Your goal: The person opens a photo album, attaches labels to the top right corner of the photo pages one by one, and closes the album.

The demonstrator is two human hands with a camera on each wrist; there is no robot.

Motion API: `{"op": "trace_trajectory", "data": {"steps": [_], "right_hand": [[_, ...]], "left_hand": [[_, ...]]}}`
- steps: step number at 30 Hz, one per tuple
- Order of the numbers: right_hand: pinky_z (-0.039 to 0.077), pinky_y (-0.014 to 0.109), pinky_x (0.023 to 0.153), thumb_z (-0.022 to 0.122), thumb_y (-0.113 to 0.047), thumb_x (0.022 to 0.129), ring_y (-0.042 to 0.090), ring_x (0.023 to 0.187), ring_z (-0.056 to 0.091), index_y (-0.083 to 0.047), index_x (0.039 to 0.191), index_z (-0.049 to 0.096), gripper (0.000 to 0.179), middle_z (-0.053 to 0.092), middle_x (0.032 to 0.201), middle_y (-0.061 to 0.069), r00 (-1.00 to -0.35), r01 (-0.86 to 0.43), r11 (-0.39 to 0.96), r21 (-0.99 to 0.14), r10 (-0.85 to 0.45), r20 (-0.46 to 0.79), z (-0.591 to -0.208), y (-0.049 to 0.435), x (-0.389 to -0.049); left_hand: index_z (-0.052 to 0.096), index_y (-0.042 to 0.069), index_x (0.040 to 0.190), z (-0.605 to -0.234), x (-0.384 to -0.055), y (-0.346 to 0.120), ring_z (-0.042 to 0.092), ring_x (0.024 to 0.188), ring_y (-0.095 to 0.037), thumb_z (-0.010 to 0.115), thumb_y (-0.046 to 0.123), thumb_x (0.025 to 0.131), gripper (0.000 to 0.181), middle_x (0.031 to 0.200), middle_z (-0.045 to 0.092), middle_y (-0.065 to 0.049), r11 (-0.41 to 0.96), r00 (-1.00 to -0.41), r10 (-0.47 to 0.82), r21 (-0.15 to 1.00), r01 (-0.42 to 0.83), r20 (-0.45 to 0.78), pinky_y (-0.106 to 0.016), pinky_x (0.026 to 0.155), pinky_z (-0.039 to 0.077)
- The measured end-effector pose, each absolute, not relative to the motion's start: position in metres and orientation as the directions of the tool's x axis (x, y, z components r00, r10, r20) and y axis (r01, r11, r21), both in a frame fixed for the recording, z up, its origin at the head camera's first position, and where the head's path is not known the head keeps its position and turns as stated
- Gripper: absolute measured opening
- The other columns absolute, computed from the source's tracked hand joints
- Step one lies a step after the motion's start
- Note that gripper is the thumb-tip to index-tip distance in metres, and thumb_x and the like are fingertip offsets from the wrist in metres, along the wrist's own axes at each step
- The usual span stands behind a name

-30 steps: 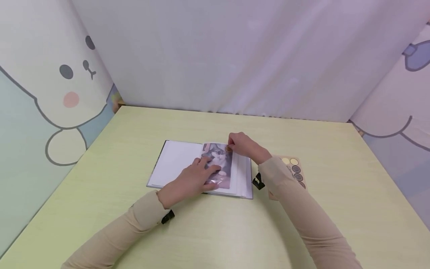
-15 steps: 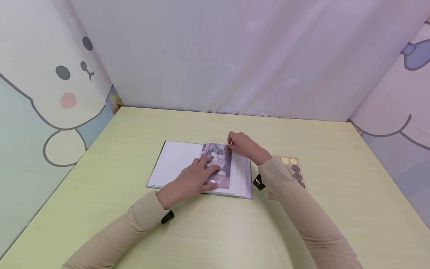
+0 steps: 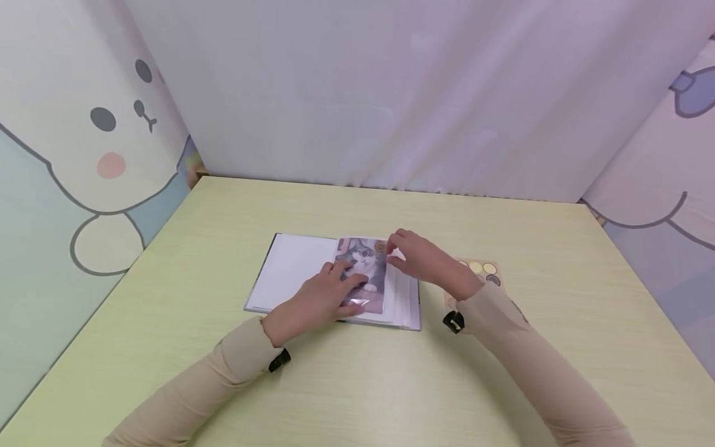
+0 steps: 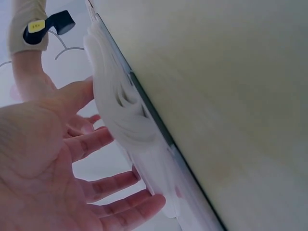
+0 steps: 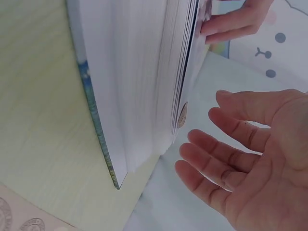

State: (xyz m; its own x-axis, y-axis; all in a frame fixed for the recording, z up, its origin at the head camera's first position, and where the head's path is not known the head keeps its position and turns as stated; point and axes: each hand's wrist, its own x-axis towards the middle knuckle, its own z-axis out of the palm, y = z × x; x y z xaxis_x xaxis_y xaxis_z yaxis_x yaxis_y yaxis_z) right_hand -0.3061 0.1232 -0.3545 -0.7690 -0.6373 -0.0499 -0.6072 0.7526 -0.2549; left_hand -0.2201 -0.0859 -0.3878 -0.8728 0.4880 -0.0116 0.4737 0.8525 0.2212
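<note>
A photo album [image 3: 296, 267] lies spread on the table, a cat photo [image 3: 375, 273] showing in a clear pocket on its right side. My left hand [image 3: 318, 301] rests on the lower part of the photo with its fingers spread. In the photo's upper right corner sits a small round brown sticker [image 3: 380, 246]. Just right of that corner hovers my right hand [image 3: 427, 257]. The right wrist view shows its loosely bent fingers [image 5: 226, 149] holding nothing, apart from the sticker. Stacked page edges [image 4: 127, 106] show beside the left hand in the left wrist view.
A tan sheet of round stickers [image 3: 490, 268] lies right of the album, partly hidden under the right forearm. The pale wooden table [image 3: 335, 385] ends at a light curtain [image 3: 357, 93] behind. Printed cartoon panels stand at both sides.
My right hand has let go at the photo's upper right corner and drawn back slightly right and toward me, leaving the round sticker fully visible. The left hand stays in place.
</note>
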Motion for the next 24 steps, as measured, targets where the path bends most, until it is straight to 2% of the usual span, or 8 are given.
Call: {"op": "trace_trajectory", "data": {"steps": [4,8,14,18,24], "right_hand": [[0.049,0.037,0.086,0.062,-0.02,0.089,0.024,0.1,0.054,-0.006,0.105,0.059,0.021,0.056,0.112,0.011,-0.75,-0.631,0.739,-0.235,-0.659,-0.058,-0.356,0.129,-0.286],[0.045,0.041,0.096,0.063,-0.028,0.089,0.029,0.116,0.051,-0.005,0.118,0.056,0.037,0.052,0.126,0.015,-0.718,-0.658,0.713,-0.242,-0.691,-0.085,-0.361,0.133,-0.27],[0.035,0.047,0.105,0.059,-0.043,0.088,0.036,0.134,0.034,-0.008,0.14,0.038,0.066,0.03,0.148,0.02,-0.695,-0.651,0.716,-0.252,-0.696,-0.179,-0.37,0.138,-0.252],[0.034,0.049,0.105,0.057,-0.044,0.089,0.038,0.135,0.031,-0.007,0.144,0.032,0.07,0.022,0.151,0.022,-0.687,-0.656,0.709,-0.259,-0.703,-0.186,-0.372,0.138,-0.247],[0.036,0.051,0.103,0.055,-0.045,0.091,0.039,0.134,0.032,-0.006,0.144,0.032,0.069,0.02,0.151,0.023,-0.705,-0.646,0.728,-0.232,-0.685,-0.186,-0.374,0.134,-0.245]], "left_hand": [[0.047,0.022,0.136,-0.388,-0.22,-0.086,0.043,0.12,-0.036,0.056,0.05,0.088,0.057,0.142,0.037,-0.016,0.851,-0.87,0.492,0.217,0.479,-0.008,-0.047,0.081,0.052],[0.046,0.022,0.136,-0.389,-0.22,-0.087,0.043,0.121,-0.036,0.055,0.051,0.088,0.057,0.142,0.037,-0.016,0.85,-0.869,0.495,0.209,0.484,-0.003,-0.047,0.081,0.052],[0.047,0.019,0.135,-0.388,-0.22,-0.085,0.043,0.121,-0.036,0.057,0.05,0.088,0.057,0.14,0.038,-0.018,0.851,-0.868,0.497,0.195,0.487,-0.003,-0.047,0.082,0.051],[0.047,0.018,0.135,-0.388,-0.22,-0.085,0.043,0.121,-0.036,0.057,0.049,0.088,0.057,0.14,0.038,-0.018,0.853,-0.87,0.494,0.196,0.483,-0.005,-0.047,0.084,0.05],[0.047,0.019,0.136,-0.388,-0.22,-0.085,0.042,0.122,-0.035,0.056,0.048,0.089,0.057,0.141,0.038,-0.017,0.856,-0.871,0.49,0.201,0.477,-0.019,-0.047,0.087,0.049]]}}
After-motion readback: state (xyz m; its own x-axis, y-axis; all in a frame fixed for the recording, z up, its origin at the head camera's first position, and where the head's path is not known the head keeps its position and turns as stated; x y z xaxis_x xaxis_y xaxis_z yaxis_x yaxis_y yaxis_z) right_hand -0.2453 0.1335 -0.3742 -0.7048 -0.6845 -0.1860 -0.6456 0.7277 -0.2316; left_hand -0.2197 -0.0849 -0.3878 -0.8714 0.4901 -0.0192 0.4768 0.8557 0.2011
